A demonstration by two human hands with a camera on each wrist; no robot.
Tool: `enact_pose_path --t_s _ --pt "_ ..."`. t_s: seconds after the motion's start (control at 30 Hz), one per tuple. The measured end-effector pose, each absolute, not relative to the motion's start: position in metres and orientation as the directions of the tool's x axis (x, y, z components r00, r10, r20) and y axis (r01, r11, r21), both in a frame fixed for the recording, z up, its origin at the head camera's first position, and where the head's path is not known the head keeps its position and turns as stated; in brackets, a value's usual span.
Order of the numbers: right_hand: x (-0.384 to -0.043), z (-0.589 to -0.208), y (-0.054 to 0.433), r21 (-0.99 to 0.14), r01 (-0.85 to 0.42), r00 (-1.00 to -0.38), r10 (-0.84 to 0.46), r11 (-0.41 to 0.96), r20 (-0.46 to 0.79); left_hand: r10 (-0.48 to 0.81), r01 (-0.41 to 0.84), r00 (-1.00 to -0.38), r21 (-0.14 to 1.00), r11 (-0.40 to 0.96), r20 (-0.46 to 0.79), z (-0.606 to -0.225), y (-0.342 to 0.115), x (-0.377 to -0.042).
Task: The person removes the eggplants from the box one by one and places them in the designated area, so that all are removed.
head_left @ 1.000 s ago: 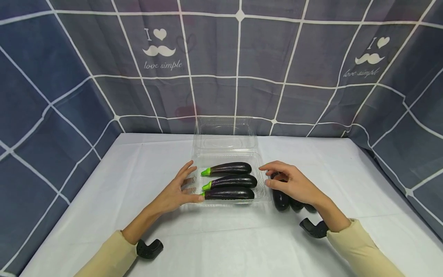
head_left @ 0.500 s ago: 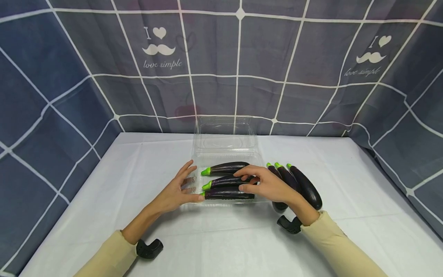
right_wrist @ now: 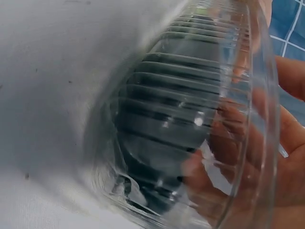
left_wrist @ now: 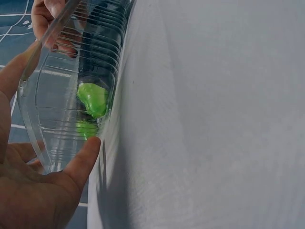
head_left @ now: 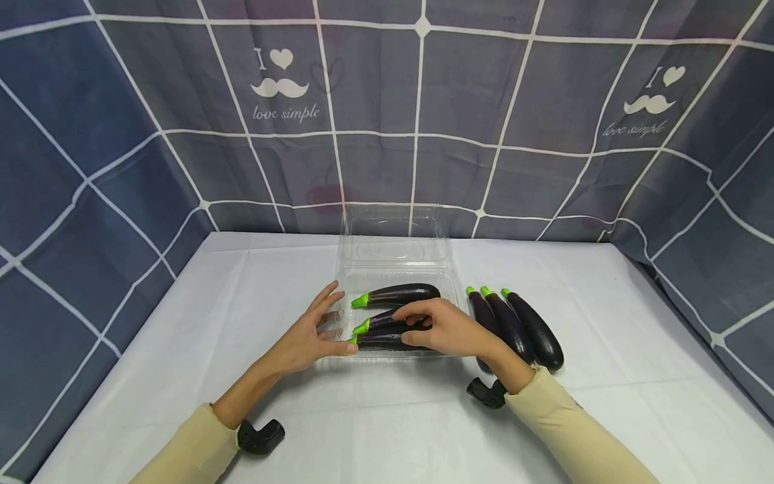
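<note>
Three eggplants (head_left: pixel 404 294) lying in box (head_left: pixel 393 275) | we're apparently arranging | left hand (head_left: pixel 310 341) bracing box, fingers spread; right hand (head_left: pixel 446 328) resting curled, grip unclear | next likely needing light touch

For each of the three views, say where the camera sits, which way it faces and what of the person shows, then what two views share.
Head: on the head, facing forward and down at the box and eggplants; sleeves, left grip and right grip show.
Left wrist: on that wrist, facing the box's side and green stems; both grips show.
Right wrist: on that wrist, facing the box's ribbed wall; right grip shows.
Shared, head and left wrist: green stems.
</note>
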State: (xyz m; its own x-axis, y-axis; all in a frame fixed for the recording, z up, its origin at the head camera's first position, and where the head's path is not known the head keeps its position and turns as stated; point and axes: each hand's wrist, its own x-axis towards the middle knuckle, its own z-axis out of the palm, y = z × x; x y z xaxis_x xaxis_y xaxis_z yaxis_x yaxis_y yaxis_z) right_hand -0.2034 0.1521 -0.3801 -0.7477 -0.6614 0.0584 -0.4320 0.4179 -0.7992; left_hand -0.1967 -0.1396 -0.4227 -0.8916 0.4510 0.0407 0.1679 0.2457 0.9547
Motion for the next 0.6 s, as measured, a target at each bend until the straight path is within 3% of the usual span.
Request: enact_pose_path --t_s 0.6 --pt "-0.2 -0.387 0.136 -0.699 -0.475 -0.772 -0.634 0.535 0.04 0.453 0.167 -0.891 0.957 0.237 0.043 -0.422 -0.139 -0.196"
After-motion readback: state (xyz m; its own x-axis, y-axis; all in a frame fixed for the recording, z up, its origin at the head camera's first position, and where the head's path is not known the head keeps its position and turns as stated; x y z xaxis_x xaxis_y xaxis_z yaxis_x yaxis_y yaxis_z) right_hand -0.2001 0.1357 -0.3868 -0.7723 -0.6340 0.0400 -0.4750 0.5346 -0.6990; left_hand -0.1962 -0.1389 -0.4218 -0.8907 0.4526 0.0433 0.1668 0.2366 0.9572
